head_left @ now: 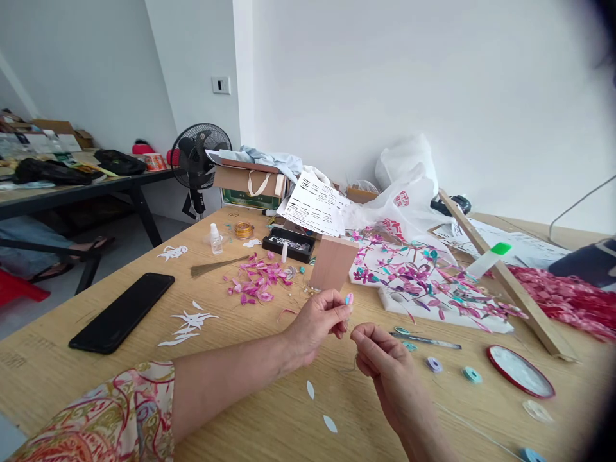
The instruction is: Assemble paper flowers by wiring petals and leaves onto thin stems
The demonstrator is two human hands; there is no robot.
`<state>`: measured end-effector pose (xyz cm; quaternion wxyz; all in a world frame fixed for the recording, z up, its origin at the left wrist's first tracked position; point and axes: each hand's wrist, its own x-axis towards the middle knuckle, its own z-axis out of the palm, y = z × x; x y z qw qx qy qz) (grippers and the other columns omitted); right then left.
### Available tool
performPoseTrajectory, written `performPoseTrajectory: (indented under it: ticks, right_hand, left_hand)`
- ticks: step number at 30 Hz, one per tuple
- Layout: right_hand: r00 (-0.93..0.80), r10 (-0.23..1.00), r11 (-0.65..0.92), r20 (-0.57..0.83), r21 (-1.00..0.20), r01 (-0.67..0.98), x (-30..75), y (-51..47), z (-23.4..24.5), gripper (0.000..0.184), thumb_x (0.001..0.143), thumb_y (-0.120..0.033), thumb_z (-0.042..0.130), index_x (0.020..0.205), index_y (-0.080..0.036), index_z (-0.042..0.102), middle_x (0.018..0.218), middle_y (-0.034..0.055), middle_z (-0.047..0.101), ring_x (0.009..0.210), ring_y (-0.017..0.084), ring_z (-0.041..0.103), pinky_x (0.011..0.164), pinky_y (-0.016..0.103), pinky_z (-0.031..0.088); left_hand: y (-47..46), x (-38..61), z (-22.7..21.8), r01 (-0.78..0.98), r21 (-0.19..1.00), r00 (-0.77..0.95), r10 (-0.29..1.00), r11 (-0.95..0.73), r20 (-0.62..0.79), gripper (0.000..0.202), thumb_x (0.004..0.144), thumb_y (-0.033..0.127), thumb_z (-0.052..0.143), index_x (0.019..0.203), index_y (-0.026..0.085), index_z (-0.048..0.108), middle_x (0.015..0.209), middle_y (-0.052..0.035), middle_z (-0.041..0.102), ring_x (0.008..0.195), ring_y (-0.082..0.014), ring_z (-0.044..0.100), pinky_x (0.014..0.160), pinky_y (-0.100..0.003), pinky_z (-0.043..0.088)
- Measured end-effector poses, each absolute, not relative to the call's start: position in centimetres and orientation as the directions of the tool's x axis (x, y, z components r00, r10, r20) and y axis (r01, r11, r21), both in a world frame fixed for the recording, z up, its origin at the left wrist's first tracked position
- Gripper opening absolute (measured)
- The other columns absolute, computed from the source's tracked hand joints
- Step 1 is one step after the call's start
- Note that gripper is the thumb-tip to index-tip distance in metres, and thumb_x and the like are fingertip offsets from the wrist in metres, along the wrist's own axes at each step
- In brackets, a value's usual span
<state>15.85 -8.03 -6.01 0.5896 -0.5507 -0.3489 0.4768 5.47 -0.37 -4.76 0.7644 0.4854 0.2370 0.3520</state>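
My left hand (pixel 315 321) is closed in a pinch above the middle of the table. From its fingertips sticks up a small pink and blue petal (pixel 349 299). Close by on the right, my right hand (pixel 382 356) is also pinched, and a thin thread (pixel 355 364) shows below its fingers. What lies right between its fingertips is too fine to make out. Two white leaf-shaped pieces (pixel 310 389) lie on the wood below the hands. Just beyond my right hand are tweezers (pixel 433 341) and small teal petals.
Loose pink petals (pixel 257 279), a wooden block (pixel 332 263) and a black tray (pixel 289 245) stand beyond the hands. Finished-looking flower sprigs (pixel 423 269) lie on white foam at right. Thread spools (pixel 471 375), a round red-rimmed dish (pixel 520 371), a wooden bar (pixel 510 282) and a black phone (pixel 122 312) surround them.
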Motion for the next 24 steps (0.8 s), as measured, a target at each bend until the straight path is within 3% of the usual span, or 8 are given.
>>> performPoseTrajectory:
  ticks: [11, 17, 24]
  right_hand:
    - [0.164, 0.972, -0.094, -0.170, -0.916, -0.391, 16.15, -7.91, -5.96, 0.019, 0.069, -0.032, 0.063, 0.060, -0.016, 0.055, 0.046, -0.0089, 0.023, 0.044, 0.006, 0.014, 0.041, 0.020, 0.016]
    - [0.118, 0.975, -0.131, -0.187, -0.919, -0.372, 16.16, -8.13, -5.79, 0.022, 0.068, -0.035, 0.063, 0.060, -0.016, 0.055, 0.046, -0.0093, 0.022, 0.044, 0.006, 0.012, 0.041, 0.020, 0.015]
    - [0.187, 0.967, -0.105, -0.173, -0.939, -0.328, 16.29, -7.97, -5.76, 0.023, 0.065, -0.036, 0.065, 0.060, -0.016, 0.055, 0.046, -0.0087, 0.027, 0.043, 0.005, 0.016, 0.041, 0.021, 0.015]
  left_hand:
    - [-0.16, 5.37, -4.54, -0.310, 0.901, 0.666, 0.745, 0.304, -0.022, 0.024, 0.066, 0.035, 0.060, 0.066, 0.016, 0.045, 0.050, 0.0052, 0.045, 0.045, -0.0048, 0.041, 0.044, -0.018, 0.028]
    - [0.10, 5.28, -4.56, -0.309, 0.911, 0.664, 0.748, 0.274, 0.000, 0.024, 0.067, 0.034, 0.059, 0.065, 0.015, 0.045, 0.050, 0.0052, 0.045, 0.045, -0.0041, 0.039, 0.043, -0.017, 0.026]
    - [0.29, 5.24, -4.62, -0.315, 0.905, 0.675, 0.737, 0.287, 0.001, 0.025, 0.067, 0.036, 0.060, 0.065, 0.016, 0.045, 0.050, 0.0048, 0.047, 0.045, -0.0042, 0.040, 0.043, -0.017, 0.027]
